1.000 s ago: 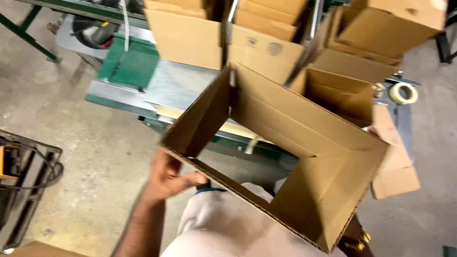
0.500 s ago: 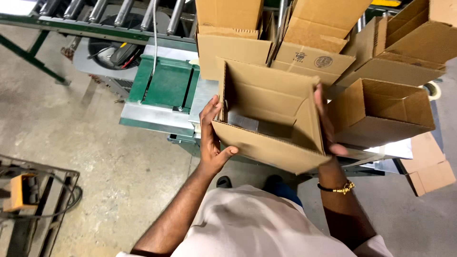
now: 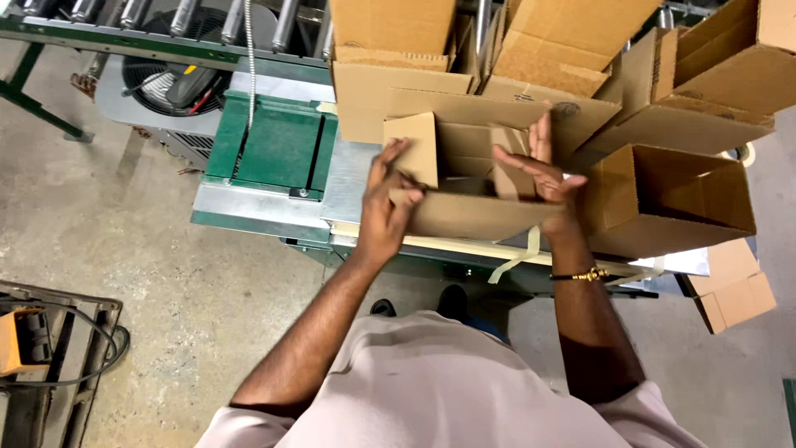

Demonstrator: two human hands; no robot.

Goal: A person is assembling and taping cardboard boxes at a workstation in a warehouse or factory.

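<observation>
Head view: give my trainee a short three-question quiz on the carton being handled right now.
1. True or false: both hands touch the cardboard box on the green machine bed.
2. Which wrist wears the gold bracelet? A left, B right.
3. Fill in: the left hand presses a small end ____ inward.

Key: 1 true: the right hand is on its far side. 2 B. 3 flap.
</observation>
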